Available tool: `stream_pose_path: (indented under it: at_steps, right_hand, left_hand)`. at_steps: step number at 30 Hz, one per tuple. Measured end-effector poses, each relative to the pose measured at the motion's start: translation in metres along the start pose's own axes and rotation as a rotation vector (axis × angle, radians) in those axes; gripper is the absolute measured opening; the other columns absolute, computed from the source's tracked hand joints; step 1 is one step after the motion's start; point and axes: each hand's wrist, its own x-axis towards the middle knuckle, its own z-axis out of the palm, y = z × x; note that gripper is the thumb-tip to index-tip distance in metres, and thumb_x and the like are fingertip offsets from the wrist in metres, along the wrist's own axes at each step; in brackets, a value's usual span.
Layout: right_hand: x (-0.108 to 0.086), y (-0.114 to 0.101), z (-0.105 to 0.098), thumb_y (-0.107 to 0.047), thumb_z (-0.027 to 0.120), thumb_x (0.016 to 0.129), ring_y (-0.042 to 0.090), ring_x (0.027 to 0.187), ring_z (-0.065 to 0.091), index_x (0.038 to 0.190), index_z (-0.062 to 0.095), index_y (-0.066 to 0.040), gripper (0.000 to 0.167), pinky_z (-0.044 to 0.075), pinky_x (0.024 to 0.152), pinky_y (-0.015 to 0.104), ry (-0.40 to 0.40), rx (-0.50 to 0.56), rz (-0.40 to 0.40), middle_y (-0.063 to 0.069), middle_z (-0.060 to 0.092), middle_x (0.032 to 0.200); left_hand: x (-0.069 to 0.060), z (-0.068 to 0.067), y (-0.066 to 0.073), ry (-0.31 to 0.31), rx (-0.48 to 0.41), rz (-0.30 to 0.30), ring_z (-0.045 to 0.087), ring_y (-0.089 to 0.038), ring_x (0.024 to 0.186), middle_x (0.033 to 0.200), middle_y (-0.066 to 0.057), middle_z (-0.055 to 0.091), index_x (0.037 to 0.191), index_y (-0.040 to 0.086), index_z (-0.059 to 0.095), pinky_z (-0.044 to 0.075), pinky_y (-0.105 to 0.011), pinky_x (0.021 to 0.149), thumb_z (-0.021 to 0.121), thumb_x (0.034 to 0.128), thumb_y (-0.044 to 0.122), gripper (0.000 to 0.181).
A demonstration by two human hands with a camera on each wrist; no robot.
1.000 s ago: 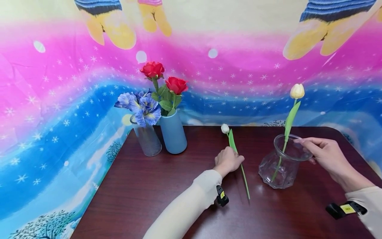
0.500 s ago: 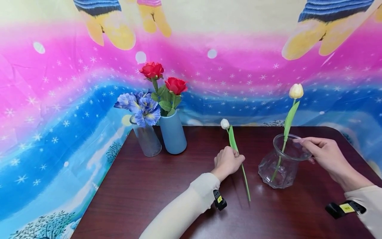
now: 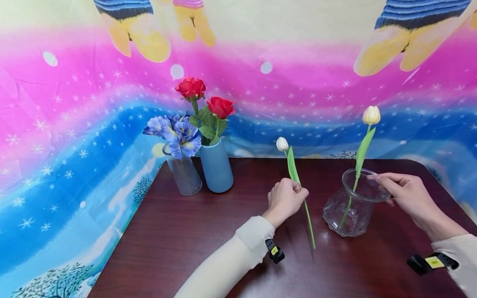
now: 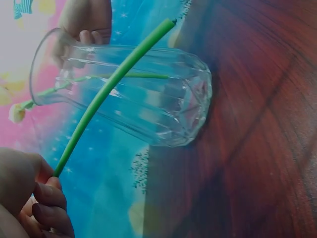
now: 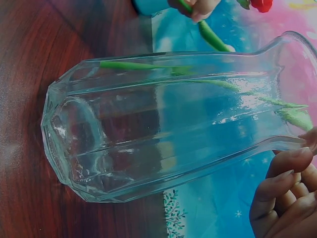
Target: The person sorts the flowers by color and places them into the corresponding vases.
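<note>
My left hand pinches the green stem of a white tulip near the middle of the table. The flower leans, bloom up, and its lower stem slants across the vase in the left wrist view. To the right stands a clear glass vase with a faceted base. A cream tulip rises from it, its stem leaning inside the glass. My right hand pinches the vase's flared rim on the right side; in the right wrist view, fingers curl at that rim.
Behind on the left, a blue vase holds red roses. Beside it a grey see-through vase holds blue-violet flowers. The dark wooden table ends at a printed cloth backdrop.
My left hand has raised the white tulip from the table, its bloom moving upward and its stem more upright. The right hand and glass vase have stayed in place.
</note>
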Motion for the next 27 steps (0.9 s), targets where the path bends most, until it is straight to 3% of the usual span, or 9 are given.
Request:
stream_pose_path:
  at_steps: [14, 27]
  right_hand:
    - [0.0, 0.001, 0.0, -0.023, 0.054, 0.105, 0.014, 0.05, 0.047, 0.113, 0.076, -0.024, 0.023, 0.038, 0.046, 0.033, -0.004, 0.009, -0.006, -0.014, 0.053, 0.072]
    - [0.0, 0.001, 0.0, -0.024, 0.053, 0.105, 0.016, 0.051, 0.047, 0.113, 0.075, -0.026, 0.023, 0.037, 0.048, 0.034, -0.001, 0.003, 0.0, -0.012, 0.052, 0.069]
  left_hand:
    - [-0.007, -0.019, 0.013, 0.082, -0.049, 0.142, 0.044, -0.007, 0.047, 0.048, 0.012, 0.044, 0.052, 0.024, 0.05, 0.033, -0.027, 0.044, 0.063, 0.0852, 0.026, 0.035]
    - [-0.004, -0.037, 0.032, 0.149, -0.013, 0.228, 0.044, -0.003, 0.049, 0.048, 0.012, 0.043, 0.057, 0.025, 0.051, 0.034, -0.023, 0.046, 0.064, 0.0867, 0.027, 0.033]
